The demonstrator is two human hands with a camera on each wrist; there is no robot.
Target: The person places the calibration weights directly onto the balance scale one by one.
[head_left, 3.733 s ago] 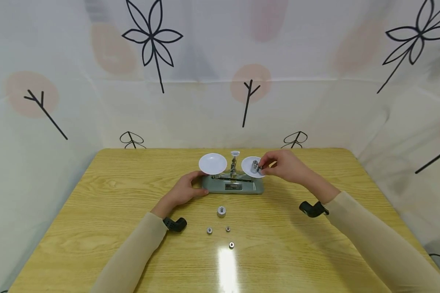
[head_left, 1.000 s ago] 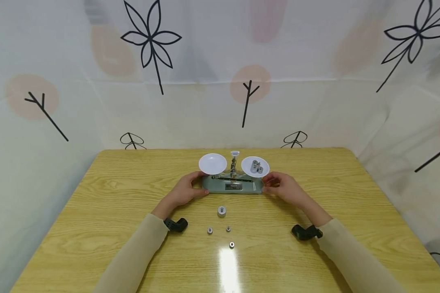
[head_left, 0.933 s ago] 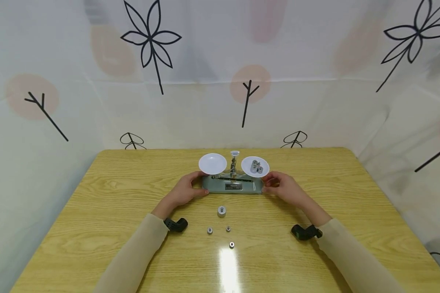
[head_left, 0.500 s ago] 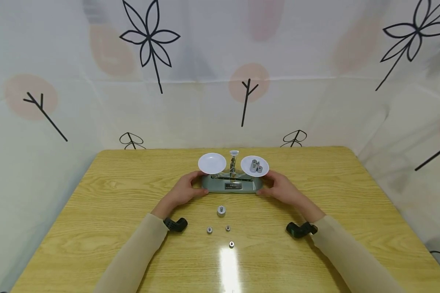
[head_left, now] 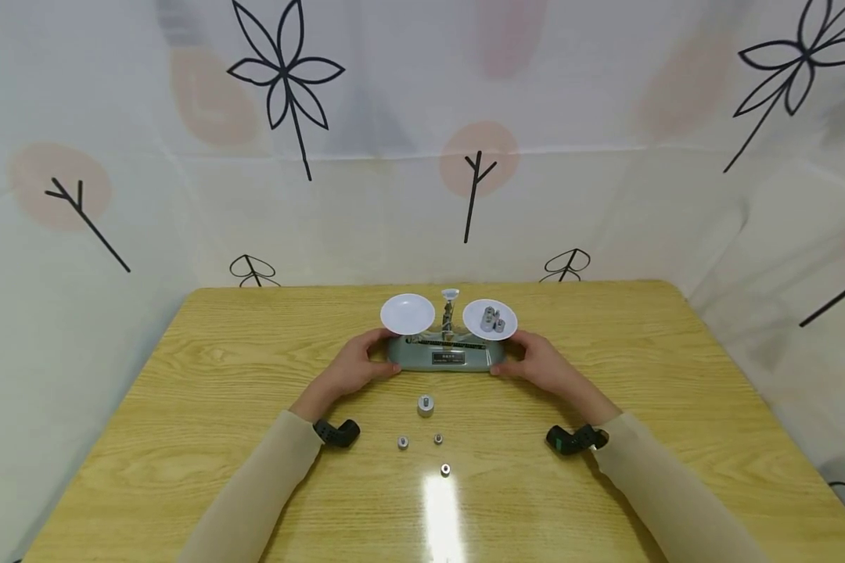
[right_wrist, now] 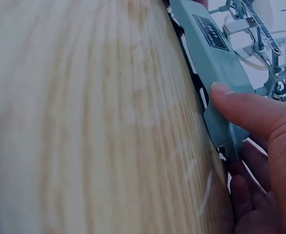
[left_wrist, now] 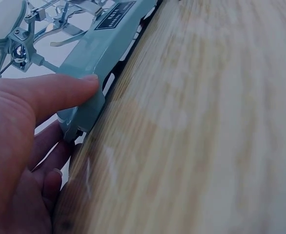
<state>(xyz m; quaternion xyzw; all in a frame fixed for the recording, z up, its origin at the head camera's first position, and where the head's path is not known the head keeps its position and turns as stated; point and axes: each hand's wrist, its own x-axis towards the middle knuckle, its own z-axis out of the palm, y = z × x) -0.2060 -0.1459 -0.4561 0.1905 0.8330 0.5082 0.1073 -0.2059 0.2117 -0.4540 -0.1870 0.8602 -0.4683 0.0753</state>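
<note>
A balance scale point(head_left: 411, 358) with a grey-green base stands toward the back of the table. Its left pan point(head_left: 408, 314) is bare, while several metal weights point(head_left: 489, 319) sit in the white right pan point(head_left: 508, 311). My left hand point(head_left: 352, 364) grips the left end of the base, thumb on the front face and fingers curled behind and under the end in the left wrist view. At the other end my right hand point(head_left: 541, 363) holds the base the same way, its thumb point(right_wrist: 240, 105) pressed on the front.
In front of the scale a large weight point(head_left: 426, 406) stands on the wooden table point(head_left: 253, 375). Nearer me are three small weights: one at left point(head_left: 403, 442), one at right point(head_left: 438, 439) and one closest point(head_left: 445, 470). A patterned cloth point(head_left: 394, 219) hangs behind the table.
Earlier my right hand was at the weights in the right pan. It has come down to the base's right end and its thumb has closed onto the front. The left hand has stayed put.
</note>
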